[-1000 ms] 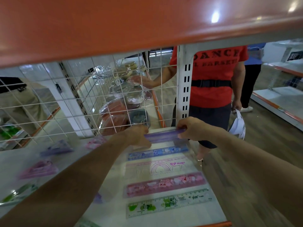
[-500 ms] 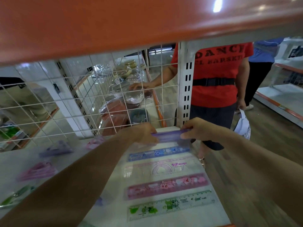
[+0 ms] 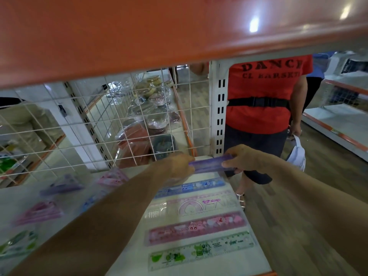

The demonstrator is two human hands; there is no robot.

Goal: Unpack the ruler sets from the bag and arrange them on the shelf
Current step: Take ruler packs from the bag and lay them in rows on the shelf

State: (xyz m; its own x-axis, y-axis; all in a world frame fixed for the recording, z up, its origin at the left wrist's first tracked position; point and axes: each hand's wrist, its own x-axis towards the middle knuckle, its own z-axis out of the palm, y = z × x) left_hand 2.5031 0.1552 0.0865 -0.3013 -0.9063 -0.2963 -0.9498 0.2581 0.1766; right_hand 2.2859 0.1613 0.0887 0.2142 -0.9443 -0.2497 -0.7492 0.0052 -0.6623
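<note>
My left hand [image 3: 175, 167] and my right hand [image 3: 242, 158] each pinch one end of a purple ruler set [image 3: 209, 164], held level just above the back right of the white shelf [image 3: 256, 253]. In front of it lie a blue ruler set [image 3: 191, 187], a clear pink one [image 3: 195, 206], a pink one [image 3: 197, 227] and a green one [image 3: 201, 251], in a row towards me. More ruler sets, blurred, lie on the left: purple [image 3: 61, 186], pink [image 3: 39, 213], green [image 3: 18, 244]. No bag of mine is in view.
An orange shelf board [image 3: 159, 32] hangs close overhead. A white wire grid [image 3: 99, 124] backs the shelf, with a white upright post [image 3: 219, 108] at its right. A person in a red shirt [image 3: 264, 92] stands beyond, holding a white bag [image 3: 296, 156]. Wrapped dishes [image 3: 151, 108] sit behind the grid.
Both hands keep hold of the purple ruler set near the back of the shelf; it has barely shifted. The person behind has drawn an arm back from the dishes.
</note>
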